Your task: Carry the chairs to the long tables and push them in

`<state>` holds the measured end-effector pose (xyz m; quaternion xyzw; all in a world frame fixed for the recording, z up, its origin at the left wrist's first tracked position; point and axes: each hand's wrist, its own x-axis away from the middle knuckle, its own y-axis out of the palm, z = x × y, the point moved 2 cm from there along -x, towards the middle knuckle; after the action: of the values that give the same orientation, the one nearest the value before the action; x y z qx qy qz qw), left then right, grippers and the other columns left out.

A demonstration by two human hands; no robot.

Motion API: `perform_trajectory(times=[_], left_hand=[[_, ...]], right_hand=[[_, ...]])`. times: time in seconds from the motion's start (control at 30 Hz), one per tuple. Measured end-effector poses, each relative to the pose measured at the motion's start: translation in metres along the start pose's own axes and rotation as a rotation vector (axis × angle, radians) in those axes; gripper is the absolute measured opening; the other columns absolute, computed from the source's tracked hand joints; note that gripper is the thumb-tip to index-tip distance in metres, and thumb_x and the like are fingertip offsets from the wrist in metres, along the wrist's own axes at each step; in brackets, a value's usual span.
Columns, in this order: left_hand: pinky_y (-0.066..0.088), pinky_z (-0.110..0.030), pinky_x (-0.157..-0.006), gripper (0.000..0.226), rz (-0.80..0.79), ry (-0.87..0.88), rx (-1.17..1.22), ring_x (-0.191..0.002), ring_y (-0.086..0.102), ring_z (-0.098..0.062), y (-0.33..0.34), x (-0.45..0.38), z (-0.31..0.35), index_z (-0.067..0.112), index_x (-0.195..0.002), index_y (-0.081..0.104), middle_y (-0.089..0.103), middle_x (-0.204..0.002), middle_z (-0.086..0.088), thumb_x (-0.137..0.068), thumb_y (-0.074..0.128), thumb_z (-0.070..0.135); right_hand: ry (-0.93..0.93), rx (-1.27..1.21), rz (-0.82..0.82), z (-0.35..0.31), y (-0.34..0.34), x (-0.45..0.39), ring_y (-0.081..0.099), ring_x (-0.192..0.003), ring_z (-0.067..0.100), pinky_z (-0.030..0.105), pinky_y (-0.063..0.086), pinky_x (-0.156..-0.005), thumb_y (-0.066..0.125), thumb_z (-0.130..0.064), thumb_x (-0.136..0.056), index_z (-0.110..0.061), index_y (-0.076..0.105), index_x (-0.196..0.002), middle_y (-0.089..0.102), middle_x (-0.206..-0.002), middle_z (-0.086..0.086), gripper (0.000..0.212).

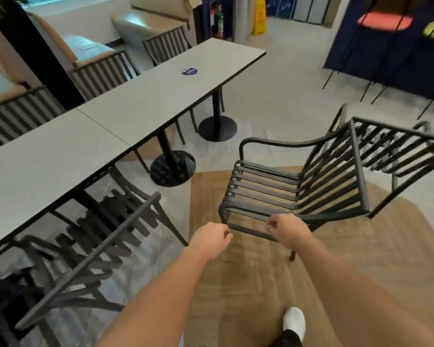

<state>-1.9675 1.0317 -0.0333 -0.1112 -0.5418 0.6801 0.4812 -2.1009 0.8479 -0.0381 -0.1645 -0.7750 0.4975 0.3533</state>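
A black slatted metal chair [293, 186] stands turned sideways over the tan floor patch, right of the long grey tables [60, 156]. My right hand [287, 230] is closed around its near arm rail. At the front corner of that same rail my left hand [211, 237] is curled shut. The chair leans slightly; one near leg shows below my right hand. A second black chair [85, 249] is tucked under the near side of the table at lower left.
Two round black table bases [173, 167] stand under the tables. More slatted chairs [103, 71] line the far side. Another black chair [398, 149] sits behind the held one at right. My white shoe [294, 320] is on the tan floor. Dark counter and stools at upper right.
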Motion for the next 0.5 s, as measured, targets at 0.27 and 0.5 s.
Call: perform_trajectory(times=[0.27, 0.5], left_hand=[[0.058, -0.038, -0.090, 0.030, -0.061, 0.027, 0.020, -0.096, 0.069, -0.018, 0.032, -0.089, 0.141, 0.025, -0.125, 0.070, 0.073, -0.110, 0.002, -0.106, 0.051, 0.039], [0.057, -0.034, -0.096, 0.030, -0.085, 0.061, 0.031, -0.101, 0.068, -0.015, 0.057, -0.157, 0.250, 0.027, -0.133, 0.065, 0.072, -0.117, 0.001, -0.107, 0.053, 0.036]], right_hand=[[0.023, -0.069, 0.024, 0.156, -0.061, -0.029, 0.063, -0.083, 0.011, 0.031, 0.056, -0.079, 0.058, -0.038, -0.100, -0.030, 0.068, -0.107, 0.067, -0.089, -0.009, 0.015], [0.082, -0.123, 0.081, 0.287, -0.116, -0.060, 0.062, -0.086, 0.011, 0.034, 0.057, -0.081, 0.057, -0.035, -0.100, -0.028, 0.069, -0.108, 0.065, -0.093, -0.009, 0.016]])
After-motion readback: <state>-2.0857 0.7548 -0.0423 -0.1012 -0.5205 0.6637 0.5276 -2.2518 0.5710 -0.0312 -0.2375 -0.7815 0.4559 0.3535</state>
